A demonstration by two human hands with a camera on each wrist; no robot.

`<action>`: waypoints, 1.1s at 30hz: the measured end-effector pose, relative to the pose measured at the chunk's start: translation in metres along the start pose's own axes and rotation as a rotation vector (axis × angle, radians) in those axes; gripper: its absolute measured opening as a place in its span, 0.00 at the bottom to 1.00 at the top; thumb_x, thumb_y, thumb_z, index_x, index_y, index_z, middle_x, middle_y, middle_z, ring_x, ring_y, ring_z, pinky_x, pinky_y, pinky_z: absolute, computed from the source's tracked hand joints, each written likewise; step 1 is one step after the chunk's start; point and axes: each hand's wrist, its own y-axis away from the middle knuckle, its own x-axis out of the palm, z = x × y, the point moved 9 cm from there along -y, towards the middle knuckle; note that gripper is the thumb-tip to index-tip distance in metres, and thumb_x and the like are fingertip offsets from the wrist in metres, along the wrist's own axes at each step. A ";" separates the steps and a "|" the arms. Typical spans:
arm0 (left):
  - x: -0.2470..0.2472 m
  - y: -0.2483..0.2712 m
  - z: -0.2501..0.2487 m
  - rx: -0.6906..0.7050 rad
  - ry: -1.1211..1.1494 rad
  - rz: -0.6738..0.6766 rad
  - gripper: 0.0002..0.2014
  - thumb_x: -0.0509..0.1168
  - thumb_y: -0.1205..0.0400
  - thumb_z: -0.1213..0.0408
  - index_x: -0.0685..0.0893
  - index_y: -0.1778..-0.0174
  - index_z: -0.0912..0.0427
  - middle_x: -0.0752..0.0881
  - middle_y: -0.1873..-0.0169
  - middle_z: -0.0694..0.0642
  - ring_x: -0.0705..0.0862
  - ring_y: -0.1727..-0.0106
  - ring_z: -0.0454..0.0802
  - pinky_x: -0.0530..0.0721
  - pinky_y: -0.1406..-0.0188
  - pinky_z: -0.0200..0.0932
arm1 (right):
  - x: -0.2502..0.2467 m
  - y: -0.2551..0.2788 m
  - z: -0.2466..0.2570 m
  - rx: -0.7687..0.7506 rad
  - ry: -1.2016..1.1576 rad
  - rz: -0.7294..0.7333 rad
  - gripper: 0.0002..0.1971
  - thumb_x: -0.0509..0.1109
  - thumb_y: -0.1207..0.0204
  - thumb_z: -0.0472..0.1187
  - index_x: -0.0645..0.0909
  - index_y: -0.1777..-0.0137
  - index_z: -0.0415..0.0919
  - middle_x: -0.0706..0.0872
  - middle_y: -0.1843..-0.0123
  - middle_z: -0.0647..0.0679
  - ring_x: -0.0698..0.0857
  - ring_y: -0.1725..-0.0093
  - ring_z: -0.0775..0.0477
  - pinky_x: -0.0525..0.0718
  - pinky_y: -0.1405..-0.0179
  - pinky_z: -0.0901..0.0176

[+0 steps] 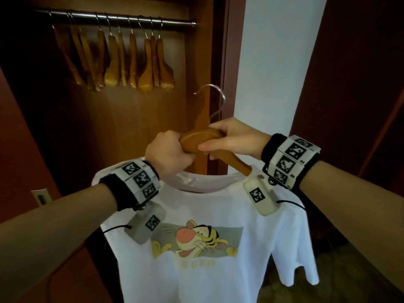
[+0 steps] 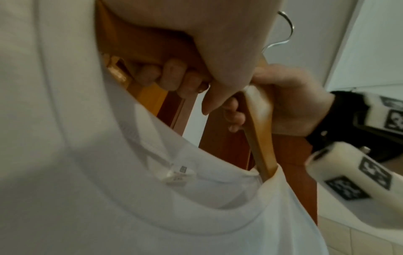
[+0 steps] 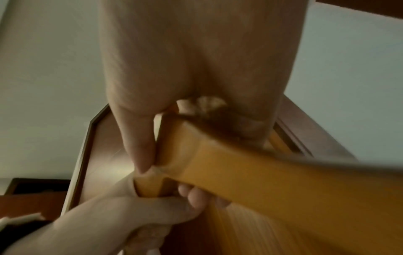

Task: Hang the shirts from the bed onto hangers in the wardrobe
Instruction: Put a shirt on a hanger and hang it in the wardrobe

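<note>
A white T-shirt with a cartoon tiger print hangs in front of the open wardrobe. Both hands hold one wooden hanger above its collar. My left hand grips the hanger's left end, fingers curled under it. My right hand grips the middle just below the metal hook. The hanger's right arm runs down into the collar. The left arm is outside the shirt. In the right wrist view my right hand's thumb presses on the hanger, and my left hand wraps its end.
A metal rail crosses the top of the wardrobe with several empty wooden hangers bunched along it. The rail's right end is bare. A white wall and a dark wooden door stand to the right.
</note>
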 end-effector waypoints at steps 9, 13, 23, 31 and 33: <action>-0.028 -0.007 0.043 -0.148 0.009 -0.072 0.13 0.76 0.37 0.55 0.81 0.71 0.59 0.84 0.72 0.55 0.87 0.64 0.59 0.87 0.60 0.52 | -0.008 0.051 -0.111 0.146 0.156 -0.064 0.12 0.83 0.30 0.45 0.87 0.51 0.42 0.91 0.56 0.51 0.89 0.54 0.55 0.86 0.57 0.61; -0.030 -0.010 0.050 -0.143 -0.008 -0.073 0.13 0.77 0.37 0.56 0.82 0.71 0.60 0.86 0.69 0.57 0.88 0.63 0.58 0.88 0.58 0.53 | 0.002 0.061 -0.140 0.205 0.099 -0.073 0.16 0.84 0.32 0.43 0.88 0.45 0.43 0.92 0.51 0.52 0.90 0.52 0.57 0.87 0.53 0.65; -0.029 -0.019 0.066 -0.164 -0.077 -0.042 0.13 0.79 0.36 0.57 0.83 0.71 0.59 0.86 0.69 0.58 0.88 0.59 0.62 0.86 0.55 0.54 | 0.033 0.084 -0.210 0.302 -0.124 -0.189 0.30 0.89 0.40 0.44 0.82 0.38 0.48 0.89 0.45 0.53 0.87 0.45 0.56 0.87 0.49 0.60; -0.058 -0.028 0.081 -0.190 -0.082 -0.178 0.12 0.80 0.29 0.65 0.87 0.59 0.69 0.85 0.60 0.60 0.85 0.54 0.58 0.80 0.53 0.51 | 0.066 0.114 -0.334 0.609 0.221 -0.033 0.39 0.79 0.41 0.67 0.80 0.34 0.43 0.88 0.43 0.47 0.87 0.45 0.45 0.87 0.40 0.43; -0.060 -0.030 0.088 -0.193 -0.071 -0.196 0.13 0.80 0.30 0.64 0.87 0.57 0.69 0.85 0.59 0.61 0.86 0.53 0.60 0.81 0.52 0.52 | 0.064 0.118 -0.331 0.618 0.200 -0.072 0.34 0.82 0.38 0.62 0.81 0.36 0.42 0.88 0.44 0.46 0.87 0.46 0.45 0.87 0.42 0.44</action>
